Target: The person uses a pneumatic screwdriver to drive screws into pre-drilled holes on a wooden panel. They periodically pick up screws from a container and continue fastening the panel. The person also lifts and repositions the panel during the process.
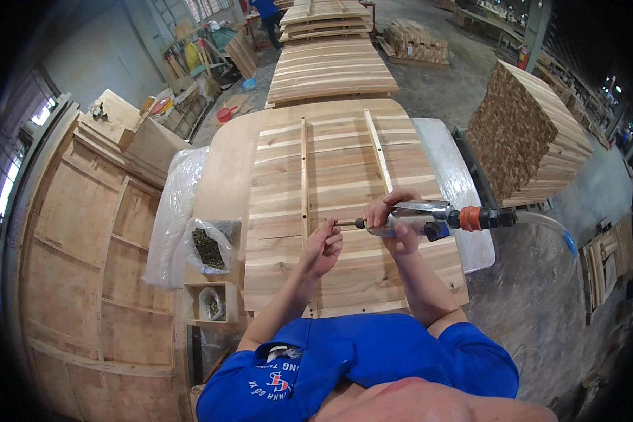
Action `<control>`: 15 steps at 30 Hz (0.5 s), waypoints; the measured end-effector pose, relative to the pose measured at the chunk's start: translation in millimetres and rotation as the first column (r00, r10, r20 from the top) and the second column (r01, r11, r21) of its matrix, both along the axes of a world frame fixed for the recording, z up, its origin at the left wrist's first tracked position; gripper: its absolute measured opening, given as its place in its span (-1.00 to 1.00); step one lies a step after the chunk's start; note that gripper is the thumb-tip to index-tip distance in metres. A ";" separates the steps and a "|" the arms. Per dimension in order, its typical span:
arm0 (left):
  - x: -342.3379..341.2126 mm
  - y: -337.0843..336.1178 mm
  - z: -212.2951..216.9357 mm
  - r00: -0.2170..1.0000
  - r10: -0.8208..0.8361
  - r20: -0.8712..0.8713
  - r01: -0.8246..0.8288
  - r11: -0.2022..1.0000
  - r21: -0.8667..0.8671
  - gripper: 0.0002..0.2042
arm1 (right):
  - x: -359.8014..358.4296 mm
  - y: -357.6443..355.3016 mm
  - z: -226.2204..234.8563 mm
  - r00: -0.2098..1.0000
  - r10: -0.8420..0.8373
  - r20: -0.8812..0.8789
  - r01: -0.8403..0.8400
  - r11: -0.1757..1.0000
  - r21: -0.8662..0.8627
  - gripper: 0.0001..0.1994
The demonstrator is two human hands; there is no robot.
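Observation:
My right hand grips a silver air-powered screwdriver that has an orange and black hose fitting at its rear. Its long thin bit points left, toward my left hand. The left fingertips are pinched together at the tip of the bit; whatever small thing they may hold is too small to make out. Both hands are above a slatted wooden panel. Two narrow battens lie across this panel, a left batten and a right batten with dark holes in them.
An open plastic bag of screws and a wooden box lie left of the panel. A clear air hose trails right. Stacked panels stand ahead, a tall wood stack at right. Another person is far off.

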State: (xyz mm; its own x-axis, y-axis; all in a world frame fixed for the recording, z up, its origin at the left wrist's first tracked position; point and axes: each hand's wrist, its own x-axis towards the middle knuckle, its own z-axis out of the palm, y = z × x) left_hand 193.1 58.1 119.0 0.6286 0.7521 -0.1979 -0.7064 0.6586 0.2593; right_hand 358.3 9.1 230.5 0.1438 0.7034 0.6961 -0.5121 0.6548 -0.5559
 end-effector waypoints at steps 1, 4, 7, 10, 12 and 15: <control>-3.7 -3.8 5.6 1.000 0.010 -0.012 -0.010 1.000 0.005 -0.83 | -3.4 -3.9 2.0 1.000 0.007 0.002 -0.007 1.000 0.021 -0.54; -16.8 -12.8 19.9 1.000 0.026 0.000 -0.026 1.000 0.012 -0.82 | -16.8 -13.0 9.2 1.000 0.020 -0.015 -0.019 0.998 0.067 -0.55; -32.7 -26.1 26.7 0.982 0.006 0.190 0.008 0.997 -0.074 -0.80 | -33.2 -19.3 13.0 0.997 0.058 -0.053 -0.051 0.990 0.130 -0.56; -47.8 -37.2 35.3 0.982 0.029 0.186 -0.032 0.999 0.013 -0.67 | -46.8 -20.2 14.6 0.995 0.075 -0.069 -0.060 0.977 0.206 -0.57; -52.2 -49.4 51.2 0.999 -0.016 0.049 0.009 0.991 0.135 -0.60 | -49.6 -19.4 14.8 0.996 0.058 -0.063 -0.043 0.973 0.226 -0.57; -100.6 -52.0 39.6 0.899 0.129 -0.418 -0.010 0.961 0.275 -0.59 | -46.0 -25.4 25.9 1.000 -0.009 -0.013 0.012 0.966 0.259 -0.55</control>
State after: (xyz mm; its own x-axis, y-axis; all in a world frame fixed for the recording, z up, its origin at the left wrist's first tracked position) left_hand 92.5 6.1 158.6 0.4708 0.8525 -0.2273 -0.5284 0.4787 0.7012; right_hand 312.4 -16.3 256.5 0.1595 0.4973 0.8528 -0.5095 0.7814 -0.3603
